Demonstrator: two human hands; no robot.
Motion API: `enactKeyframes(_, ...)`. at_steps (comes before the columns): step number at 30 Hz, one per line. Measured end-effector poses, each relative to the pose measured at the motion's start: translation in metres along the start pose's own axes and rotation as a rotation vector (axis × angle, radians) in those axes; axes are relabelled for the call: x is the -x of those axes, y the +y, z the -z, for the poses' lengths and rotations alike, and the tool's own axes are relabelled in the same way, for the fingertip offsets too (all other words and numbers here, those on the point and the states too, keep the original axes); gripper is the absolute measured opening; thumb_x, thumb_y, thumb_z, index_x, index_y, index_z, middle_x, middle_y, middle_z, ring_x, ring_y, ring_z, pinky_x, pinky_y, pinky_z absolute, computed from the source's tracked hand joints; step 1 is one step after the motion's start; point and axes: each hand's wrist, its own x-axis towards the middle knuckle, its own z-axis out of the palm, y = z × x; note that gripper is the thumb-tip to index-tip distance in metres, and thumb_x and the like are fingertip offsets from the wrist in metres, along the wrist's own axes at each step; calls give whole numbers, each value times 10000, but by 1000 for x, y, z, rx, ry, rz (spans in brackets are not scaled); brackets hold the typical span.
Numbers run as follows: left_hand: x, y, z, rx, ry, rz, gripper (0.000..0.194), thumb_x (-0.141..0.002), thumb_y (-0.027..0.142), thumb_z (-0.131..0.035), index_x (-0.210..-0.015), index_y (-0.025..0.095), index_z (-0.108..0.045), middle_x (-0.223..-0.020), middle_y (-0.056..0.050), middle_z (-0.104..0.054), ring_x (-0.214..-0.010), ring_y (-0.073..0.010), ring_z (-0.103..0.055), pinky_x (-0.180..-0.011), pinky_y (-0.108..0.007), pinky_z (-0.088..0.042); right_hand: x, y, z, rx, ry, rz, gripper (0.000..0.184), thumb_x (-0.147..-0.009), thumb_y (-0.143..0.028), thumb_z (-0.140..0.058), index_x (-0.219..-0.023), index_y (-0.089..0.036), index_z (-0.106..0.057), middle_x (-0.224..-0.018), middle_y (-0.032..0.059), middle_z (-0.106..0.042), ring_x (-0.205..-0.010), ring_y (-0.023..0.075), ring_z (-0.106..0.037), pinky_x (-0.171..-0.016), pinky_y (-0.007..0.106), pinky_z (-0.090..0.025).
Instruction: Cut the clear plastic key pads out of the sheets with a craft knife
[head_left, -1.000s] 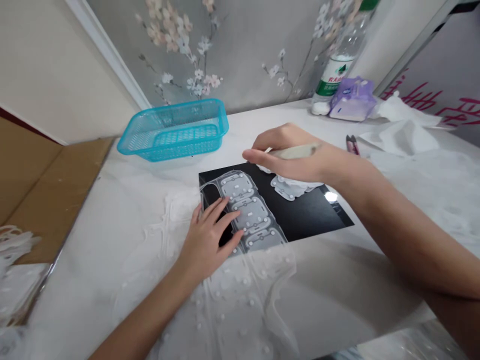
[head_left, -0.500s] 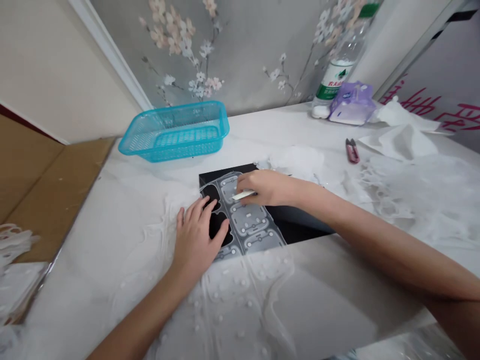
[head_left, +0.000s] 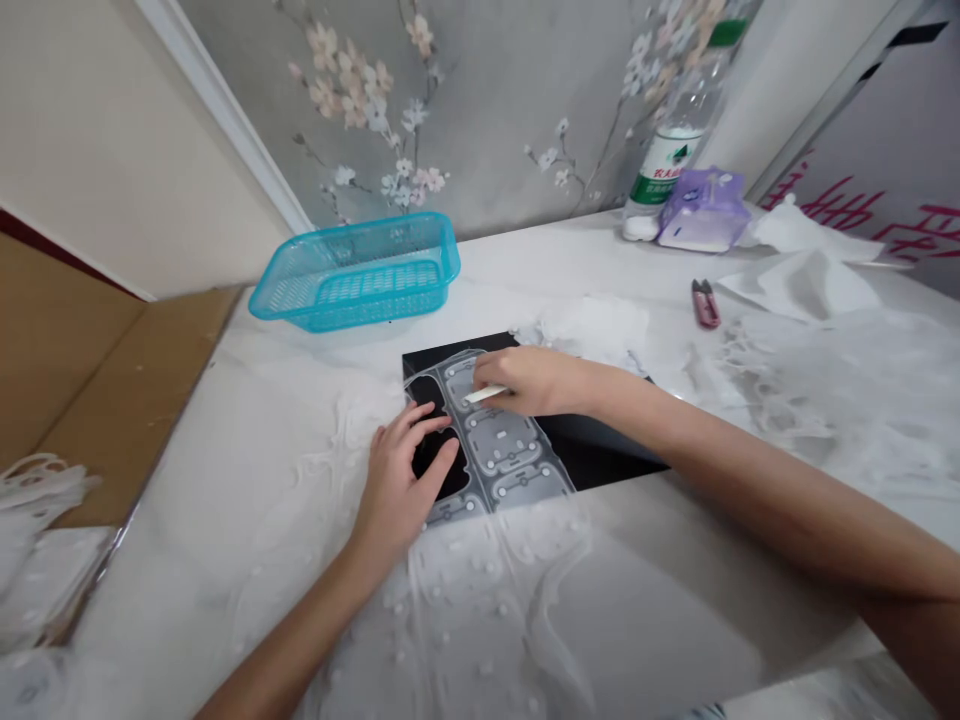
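A translucent moulded sheet [head_left: 504, 440] with rounded panels and small round bumps lies partly over a black board [head_left: 600, 450]; its near part runs over the white table. Two panel openings on its left show black. My left hand [head_left: 409, 460] rests with spread fingers by these openings. My right hand [head_left: 521, 380] is closed around a slim white stick-like tool [head_left: 487, 394], whose end meets the upper right panel. What kind of tool it is, I cannot make out.
A blue plastic basket [head_left: 360, 275] stands at the back left. Pink-handled snips [head_left: 705, 304] lie to the right, near a bottle [head_left: 671, 150], a purple tissue pack [head_left: 703, 210] and crumpled white paper [head_left: 806, 280]. Translucent scraps [head_left: 862, 390] spread along the right side.
My left hand has shifted slightly right, its fingers less spread over the openings. My right hand stays at nearly the same spot with the white tool. The view has tilted a little.
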Motion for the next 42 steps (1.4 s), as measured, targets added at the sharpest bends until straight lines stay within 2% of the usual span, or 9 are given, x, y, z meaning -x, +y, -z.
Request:
enactKeyframes(3,0,1,0,31,-19,13,220,-844,402,-530,-966,267,-653,-1301,-43,-562,-1337,-250,-371,-1132,-519,-126,0,-2,1,45,-23,1,138,-870,-205,-547,-922,-115,-637,-994,110,-644,-866,195,-612,-707,261,-411)
enactKeyframes(6,1,4,1,107,-36,61,190,-836,394,-537,-910,263,-652,-1295,-38,-570,-1354,-248,-347,-1143,-508,-78,1,-13,0,208,-53,-57,175,-869,-95,-472,-936,-122,-631,-1002,112,-641,-793,177,-624,-619,253,-371)
enactKeyframes(9,2,8,2,202,-15,107,199,-822,405,-558,-911,253,-651,-1258,-50,-590,-1346,-259,-352,-1132,-481,-145,3,-24,-1,282,7,-77,250,-822,-33,-442,-999,-110,-601,-1011,123,-632,-754,183,-619,-544,260,-307)
enactKeyframes(12,3,13,3,358,34,189,288,-786,435,-615,-993,235,-625,-1212,-66,-601,-1285,-267,-418,-1076,-425,-282,6,-31,1,118,145,-68,225,-804,-94,-463,-995,-116,-582,-996,100,-631,-739,188,-603,-533,260,-297)
enactKeyframes(16,3,14,5,531,30,259,418,-742,475,-671,-1043,202,-576,-1019,-53,-657,-991,-215,-600,-840,-313,-465,11,-39,5,-169,300,24,158,-789,-127,-492,-925,-136,-572,-962,71,-636,-760,167,-583,-611,247,-356)
enactKeyframes(20,5,12,5,664,10,289,386,-701,486,-721,-899,166,-636,-890,-35,-669,-809,-172,-605,-682,-247,-468,13,-45,5,-290,351,68,157,-803,-147,-520,-946,-146,-585,-952,56,-653,-791,161,-590,-646,239,-369)
enactKeyframes(32,9,14,6,630,-31,195,235,-801,437,-636,-788,202,-636,-678,29,-586,-639,-123,-544,-589,-211,-443,15,-36,9,-280,281,179,188,-873,-181,-523,-983,-134,-668,-983,69,-670,-834,161,-611,-657,239,-372)
enactKeyframes(38,7,16,6,505,-73,152,258,-821,421,-595,-847,184,-695,-709,-8,-635,-657,-152,-558,-595,-235,-438,16,-46,10,-130,331,-69,182,-834,-134,-462,-953,-158,-597,-999,59,-642,-796,185,-594,-582,254,-309)
enactKeyframes(42,8,16,6,444,-174,99,194,-791,370,-630,-832,208,-728,-772,-16,-688,-763,-186,-613,-713,-265,-466,14,-21,22,-60,574,-364,212,-815,-63,-431,-972,-149,-546,-1014,101,-618,-865,214,-576,-695,284,-376)
